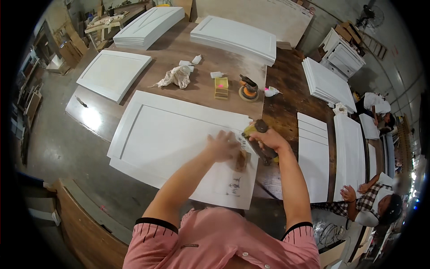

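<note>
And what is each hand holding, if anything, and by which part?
The right hand grips a yellow-and-black power tool, apparently by its handle. Whether the blurred left hand holds anything cannot be told.

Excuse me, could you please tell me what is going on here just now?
A person's right hand grips a yellow-and-dark handheld tool at the right end of a white panel. The left hand is spread and blurred over the panel, near the tool; whether it touches is unclear. Beyond the panel, an orange sander stands on the table, with a stack of white panels farther back.
</note>
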`<state>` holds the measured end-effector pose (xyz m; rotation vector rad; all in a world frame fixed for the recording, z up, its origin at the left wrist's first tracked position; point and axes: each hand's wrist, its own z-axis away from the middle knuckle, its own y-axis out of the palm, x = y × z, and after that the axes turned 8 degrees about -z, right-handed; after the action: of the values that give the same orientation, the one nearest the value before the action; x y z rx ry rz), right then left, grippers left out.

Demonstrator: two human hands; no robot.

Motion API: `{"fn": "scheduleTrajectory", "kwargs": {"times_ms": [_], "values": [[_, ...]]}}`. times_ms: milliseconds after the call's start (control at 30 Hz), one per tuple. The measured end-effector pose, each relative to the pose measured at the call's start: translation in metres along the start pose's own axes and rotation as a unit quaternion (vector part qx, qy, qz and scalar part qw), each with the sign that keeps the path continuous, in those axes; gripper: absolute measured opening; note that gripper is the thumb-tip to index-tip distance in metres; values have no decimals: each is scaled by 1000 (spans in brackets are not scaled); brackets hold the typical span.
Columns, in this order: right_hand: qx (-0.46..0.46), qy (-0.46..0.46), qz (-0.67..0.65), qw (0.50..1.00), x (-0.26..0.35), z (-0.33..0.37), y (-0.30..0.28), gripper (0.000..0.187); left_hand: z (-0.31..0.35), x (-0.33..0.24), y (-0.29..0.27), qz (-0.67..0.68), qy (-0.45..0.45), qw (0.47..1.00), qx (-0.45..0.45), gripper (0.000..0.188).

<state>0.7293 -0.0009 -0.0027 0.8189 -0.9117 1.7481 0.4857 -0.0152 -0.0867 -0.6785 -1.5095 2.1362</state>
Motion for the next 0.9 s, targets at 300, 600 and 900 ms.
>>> {"fn": "scheduleTrajectory", "kwargs": {"times_ms": [300,600,900], "values": [[46,28,60,997,-9,-37,19,39,-2,-3,8,2,1,1000,23,72],[23,21,54,998,-8,-17,21,50,0,-4,4,8,6,1000,5,72],[-16,-38,-134,990,-28,125,39,68,96,-20,66,125,-20,987,-101,93]]}}
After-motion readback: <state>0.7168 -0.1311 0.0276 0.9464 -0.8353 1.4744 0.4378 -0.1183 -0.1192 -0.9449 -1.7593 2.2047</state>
